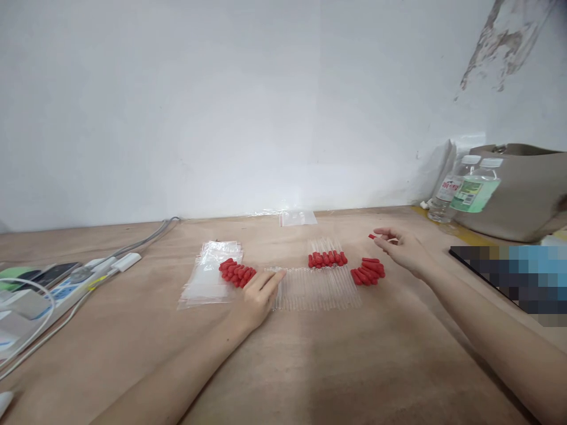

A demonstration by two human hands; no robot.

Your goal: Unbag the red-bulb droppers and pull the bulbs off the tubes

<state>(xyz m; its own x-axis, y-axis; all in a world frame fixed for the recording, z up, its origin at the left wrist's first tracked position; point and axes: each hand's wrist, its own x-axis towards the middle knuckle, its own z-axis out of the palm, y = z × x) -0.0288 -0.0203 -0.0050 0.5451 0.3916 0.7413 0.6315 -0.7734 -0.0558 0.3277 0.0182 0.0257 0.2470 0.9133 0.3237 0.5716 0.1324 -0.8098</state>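
Observation:
My right hand (398, 249) is raised at the right, pinching a red rubber dropper bulb (371, 236) between thumb and fingertips. Below it lies a small pile of similar red bulbs (368, 273). My left hand (257, 298) rests at the left end of a row of clear glass tubes (319, 289), its fingers bent together over the tube ends; whatever they grip is hidden. Behind the row lie several droppers with red bulbs (328, 258) fitted on glass tubes. Another cluster of red-bulbed pieces (237, 273) sits left of my left hand, partly on clear plastic bags (206, 283).
A small zip bag (299, 219) lies near the wall. At the left are a power strip (66, 290), cables and phones (53, 274). Two bottles (477, 189), a beige bag (522, 189) and a dark-edged screen (500, 277) stand or lie at the right.

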